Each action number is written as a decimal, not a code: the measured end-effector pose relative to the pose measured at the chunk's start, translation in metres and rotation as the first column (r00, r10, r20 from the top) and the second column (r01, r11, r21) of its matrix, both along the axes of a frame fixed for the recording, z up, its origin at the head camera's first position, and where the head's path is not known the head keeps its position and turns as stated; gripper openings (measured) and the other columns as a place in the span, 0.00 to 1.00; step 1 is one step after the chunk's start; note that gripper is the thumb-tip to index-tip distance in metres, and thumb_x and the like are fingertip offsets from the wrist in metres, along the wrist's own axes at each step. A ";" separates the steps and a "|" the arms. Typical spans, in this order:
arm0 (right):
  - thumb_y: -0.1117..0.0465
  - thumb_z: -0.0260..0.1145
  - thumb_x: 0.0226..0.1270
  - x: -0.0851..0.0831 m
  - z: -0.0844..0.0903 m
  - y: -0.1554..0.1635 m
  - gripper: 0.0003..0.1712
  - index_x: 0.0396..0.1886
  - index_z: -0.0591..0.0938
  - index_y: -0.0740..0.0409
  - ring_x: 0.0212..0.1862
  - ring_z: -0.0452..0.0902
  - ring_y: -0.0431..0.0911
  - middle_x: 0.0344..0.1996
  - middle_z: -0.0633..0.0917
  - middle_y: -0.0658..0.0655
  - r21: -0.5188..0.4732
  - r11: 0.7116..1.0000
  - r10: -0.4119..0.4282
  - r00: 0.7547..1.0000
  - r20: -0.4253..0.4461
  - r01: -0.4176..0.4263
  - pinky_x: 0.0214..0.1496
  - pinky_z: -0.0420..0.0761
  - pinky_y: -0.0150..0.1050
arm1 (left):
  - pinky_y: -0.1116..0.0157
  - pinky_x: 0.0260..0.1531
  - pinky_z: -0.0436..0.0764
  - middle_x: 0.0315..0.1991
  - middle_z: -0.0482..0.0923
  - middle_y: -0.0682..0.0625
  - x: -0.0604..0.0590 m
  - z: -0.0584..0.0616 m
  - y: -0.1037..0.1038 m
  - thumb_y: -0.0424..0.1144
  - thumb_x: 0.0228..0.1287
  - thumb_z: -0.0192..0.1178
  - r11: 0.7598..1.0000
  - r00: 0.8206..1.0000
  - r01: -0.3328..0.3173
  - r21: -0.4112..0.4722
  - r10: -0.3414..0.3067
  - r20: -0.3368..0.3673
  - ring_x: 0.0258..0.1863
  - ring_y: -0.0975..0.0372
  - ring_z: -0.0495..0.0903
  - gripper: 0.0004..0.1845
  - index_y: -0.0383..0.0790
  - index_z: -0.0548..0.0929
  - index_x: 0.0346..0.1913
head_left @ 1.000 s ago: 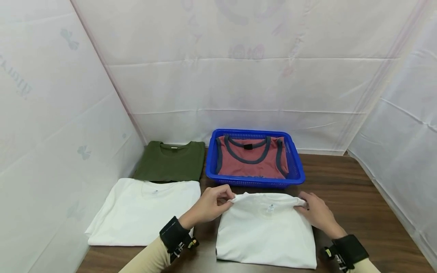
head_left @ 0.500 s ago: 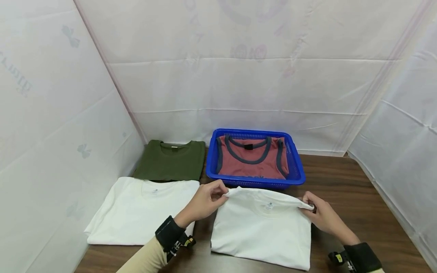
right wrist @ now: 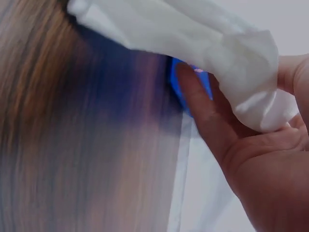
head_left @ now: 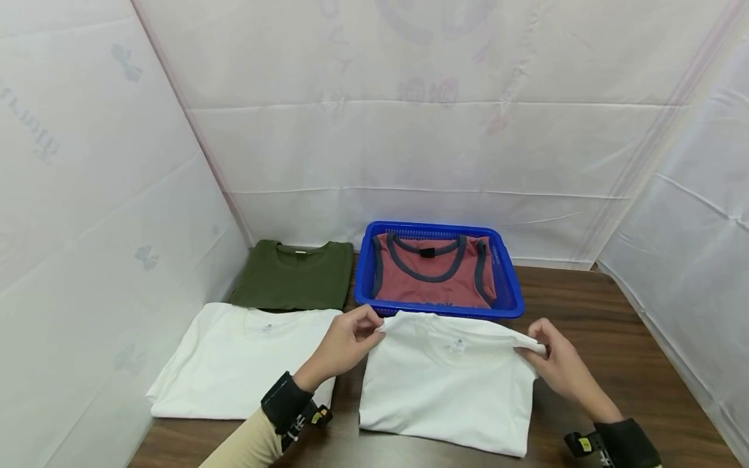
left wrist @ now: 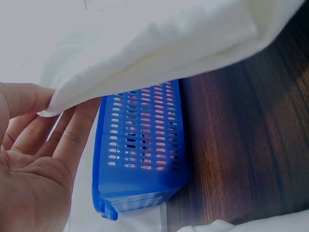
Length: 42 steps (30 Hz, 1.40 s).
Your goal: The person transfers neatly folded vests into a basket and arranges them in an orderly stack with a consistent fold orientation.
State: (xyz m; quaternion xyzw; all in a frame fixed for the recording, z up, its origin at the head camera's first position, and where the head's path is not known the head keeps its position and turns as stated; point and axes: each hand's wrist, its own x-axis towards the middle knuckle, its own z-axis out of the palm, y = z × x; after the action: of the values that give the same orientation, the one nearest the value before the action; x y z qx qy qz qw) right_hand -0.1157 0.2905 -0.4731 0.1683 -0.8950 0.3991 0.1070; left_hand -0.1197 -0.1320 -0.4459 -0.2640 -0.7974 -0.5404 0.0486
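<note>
A folded white T-shirt (head_left: 447, 390) is held by its two upper corners, its far edge overlapping the front of the blue basket in the head view. My left hand (head_left: 345, 344) pinches the left corner between thumb and fingers. At the opposite corner, my right hand (head_left: 562, 364) pinches the fabric the same way. In the left wrist view the shirt's edge (left wrist: 159, 63) is raised above the wooden surface. The right wrist view shows a bunched fold (right wrist: 246, 82) between thumb and fingers.
Behind the shirt stands a blue basket (head_left: 512, 292) with a folded red top (head_left: 430, 286) inside. To the left lie a second folded white T-shirt (head_left: 246, 370) and a folded dark green T-shirt (head_left: 292, 279). White sheets (head_left: 409, 143) enclose the wooden table (head_left: 632, 344).
The held white T-shirt has shifted slightly left and toward the basket. My hands have spread farther apart with its corners. The basket and the other shirts have stayed in place.
</note>
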 end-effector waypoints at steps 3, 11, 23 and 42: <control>0.77 0.72 0.62 0.001 0.005 -0.002 0.22 0.45 0.70 0.61 0.21 0.67 0.35 0.26 0.82 0.51 -0.054 0.998 -0.014 1.000 -0.005 0.014 0.19 0.70 0.34 | 0.68 0.31 0.81 0.42 0.88 0.51 0.001 0.001 -0.002 0.30 0.68 0.66 0.999 0.999 -0.036 0.016 0.036 -0.003 0.31 0.66 0.85 0.06 0.43 0.82 0.41; 0.77 0.64 0.70 0.001 0.023 -0.004 0.24 0.58 0.64 0.62 0.18 0.65 0.35 0.35 0.89 0.50 -0.354 0.931 0.127 0.989 0.077 -0.092 0.13 0.64 0.42 | 0.66 0.33 0.84 0.39 0.89 0.50 0.001 0.011 -0.005 0.28 0.68 0.66 0.990 0.992 -0.112 0.091 0.116 -0.038 0.36 0.62 0.87 0.07 0.43 0.82 0.42; 0.76 0.57 0.76 0.003 0.039 -0.009 0.18 0.38 0.55 0.65 0.33 0.72 0.34 0.35 0.72 0.50 -0.546 0.833 0.147 0.987 0.069 -0.086 0.22 0.65 0.39 | 0.66 0.38 0.84 0.43 0.89 0.46 0.001 0.017 -0.005 0.28 0.69 0.65 0.972 0.986 -0.160 0.171 0.166 -0.024 0.41 0.56 0.87 0.05 0.38 0.81 0.43; 0.76 0.61 0.72 0.007 0.056 -0.012 0.17 0.49 0.90 0.58 0.12 0.51 0.30 0.51 0.84 0.35 -0.182 0.983 -0.034 0.990 -0.135 0.009 0.12 0.59 0.35 | 0.67 0.44 0.84 0.43 0.89 0.45 0.003 0.037 -0.003 0.26 0.68 0.65 0.960 0.982 -0.167 0.224 0.182 -0.049 0.47 0.55 0.87 0.06 0.37 0.82 0.44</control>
State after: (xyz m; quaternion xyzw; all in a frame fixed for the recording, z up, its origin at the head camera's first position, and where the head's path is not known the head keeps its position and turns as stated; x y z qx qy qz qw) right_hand -0.1091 0.2787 -0.4168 0.1754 -0.8472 0.4651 0.1878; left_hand -0.1168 -0.1345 -0.4088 -0.2043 -0.7510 -0.6092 0.1524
